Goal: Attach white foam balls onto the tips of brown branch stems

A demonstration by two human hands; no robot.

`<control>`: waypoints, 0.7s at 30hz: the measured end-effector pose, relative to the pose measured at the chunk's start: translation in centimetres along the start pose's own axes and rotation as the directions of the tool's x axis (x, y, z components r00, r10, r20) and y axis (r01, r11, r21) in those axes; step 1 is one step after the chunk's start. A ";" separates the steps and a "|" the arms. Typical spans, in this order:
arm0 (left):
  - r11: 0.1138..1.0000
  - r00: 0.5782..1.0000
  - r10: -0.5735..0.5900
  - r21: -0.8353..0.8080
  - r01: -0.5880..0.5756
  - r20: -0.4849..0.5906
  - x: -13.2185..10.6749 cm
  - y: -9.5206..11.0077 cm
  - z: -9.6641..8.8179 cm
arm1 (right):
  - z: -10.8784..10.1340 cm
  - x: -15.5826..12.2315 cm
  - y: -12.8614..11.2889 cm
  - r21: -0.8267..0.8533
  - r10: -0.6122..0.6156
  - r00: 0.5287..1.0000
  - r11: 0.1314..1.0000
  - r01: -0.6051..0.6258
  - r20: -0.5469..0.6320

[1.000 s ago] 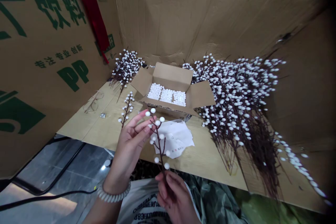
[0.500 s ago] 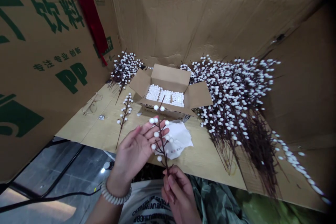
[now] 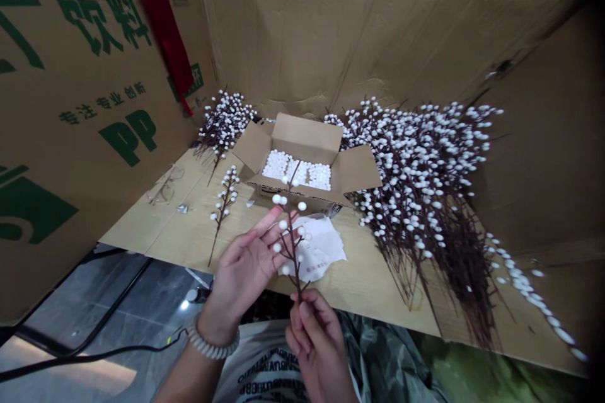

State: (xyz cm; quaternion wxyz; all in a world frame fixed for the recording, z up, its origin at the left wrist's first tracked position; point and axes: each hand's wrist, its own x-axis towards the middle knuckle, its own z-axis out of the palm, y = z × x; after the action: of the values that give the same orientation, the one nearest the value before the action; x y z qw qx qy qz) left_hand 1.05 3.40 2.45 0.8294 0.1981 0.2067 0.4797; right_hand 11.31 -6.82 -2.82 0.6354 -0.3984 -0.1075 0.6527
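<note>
The right hand (image 3: pixel 316 340) pinches the bare lower stem of a white-beaded twig (image 3: pixel 282 225), keeping it upright above the lap so that no bead is squeezed. The left hand (image 3: pixel 243 264) lies open, its fingers spread behind the beads as a backing. Beyond, on the cardboard tabletop (image 3: pixel 155 227), an open carton (image 3: pixel 309 133) of loose white beads (image 3: pixel 297 170) sits within easy reach beside a large heap of beaded twigs (image 3: pixel 425 182).

Cardboard tabletop (image 3: pixel 368 283) | open box (image 3: pixel 309 132) – beaded branch pile (image 3: pixel 425 189) – white paper (image 3: pixel 326 255)
</note>
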 end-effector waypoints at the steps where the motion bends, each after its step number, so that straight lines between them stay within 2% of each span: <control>1: 1.000 1.000 -0.011 0.000 0.011 0.000 0.0 -0.1 -0.1 | 0.2 0.1 -0.1 0.001 -0.013 1.000 1.000 0.013 -0.013; 5: 0.998 0.998 -0.054 -0.019 0.055 0.024 0.2 -0.4 -0.4 | 1.1 0.2 -0.2 0.005 -0.047 0.998 0.999 0.048 -0.042; 8: 0.999 0.999 -0.035 0.025 0.034 0.023 0.2 -0.6 -0.7 | 1.3 -0.1 -0.6 -0.028 -0.071 0.996 0.997 0.070 -0.049; 10: 0.996 1.000 0.010 0.090 -0.011 0.016 0.1 -0.6 -1.1 | 0.7 -0.1 -1.8 -0.082 -0.174 0.979 0.983 0.166 -0.103; 11: 0.990 0.999 0.046 0.132 -0.047 0.014 0.0 -0.6 -1.4 | 0.1 0.1 -2.7 -0.124 -0.274 0.949 0.958 0.257 -0.155; 12: 0.980 0.996 0.088 0.178 -0.087 0.003 -0.1 -0.6 -1.7 | -0.8 0.4 -3.8 -0.182 -0.401 0.890 0.912 0.367 -0.218; 13: 0.970 0.993 0.121 0.210 -0.118 -0.003 -0.2 -0.6 -2.0 | -1.8 0.9 -5.1 -0.266 -0.546 0.786 0.835 0.482 -0.288; 14: 0.962 0.991 0.134 0.242 -0.131 0.002 -0.4 -0.5 -2.3 | -3.1 1.6 -6.5 -0.375 -0.684 0.646 0.728 0.574 -0.339; 15: 0.951 0.986 0.165 0.263 -0.161 0.006 -0.5 -0.5 -2.5 | -4.5 2.4 -8.0 -0.500 -0.785 0.499 0.619 0.605 -0.368; 16: 0.940 0.981 0.192 0.286 -0.184 0.002 -0.6 -0.4 -2.7 | -6.0 3.2 -9.4 -0.628 -0.855 0.369 0.518 0.581 -0.364; 17: 0.929 0.979 0.206 0.316 -0.192 -0.010 -0.8 -0.4 -2.8 | -7.5 3.9 -10.7 -0.745 -0.894 0.310 0.442 0.500 -0.322; 18: 0.913 0.974 0.225 0.354 -0.204 -0.019 -0.9 -0.3 -2.8 | -8.7 4.6 -11.8 -0.828 -0.914 0.305 0.381 0.412 -0.268; 21: 0.849 0.973 0.223 0.500 -0.168 -0.052 -1.1 -0.3 -3.2 | -11.2 5.2 -13.5 -0.890 -0.908 0.362 0.333 0.313 -0.213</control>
State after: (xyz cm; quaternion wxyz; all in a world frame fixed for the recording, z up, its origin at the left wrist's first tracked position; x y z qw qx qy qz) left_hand -0.92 2.68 -0.19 0.6857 0.3966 0.3454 0.5033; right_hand 29.33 -3.89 -3.46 0.6182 -0.7401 -0.2643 0.0128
